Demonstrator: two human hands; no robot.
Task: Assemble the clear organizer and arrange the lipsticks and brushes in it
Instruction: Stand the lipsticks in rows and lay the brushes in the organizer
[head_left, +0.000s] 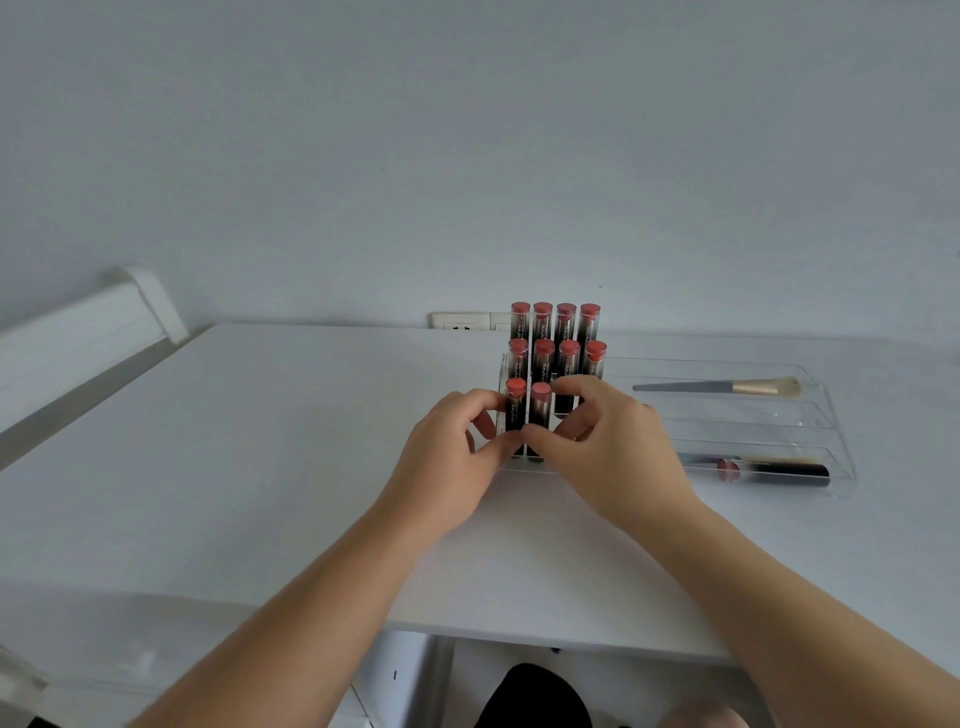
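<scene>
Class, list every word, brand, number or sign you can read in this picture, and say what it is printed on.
No text here can be read.
Lipsticks standing in the clear organizer: pale lettering runs along the dark tubes, too small and blurred to read.
Wall socket behind the table: no readable marking.
Brush in the tray: no lettering visible.

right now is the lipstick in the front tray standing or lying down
Lying down: the lipstick rests on its side in the front tray, cap end pointing left.
</scene>
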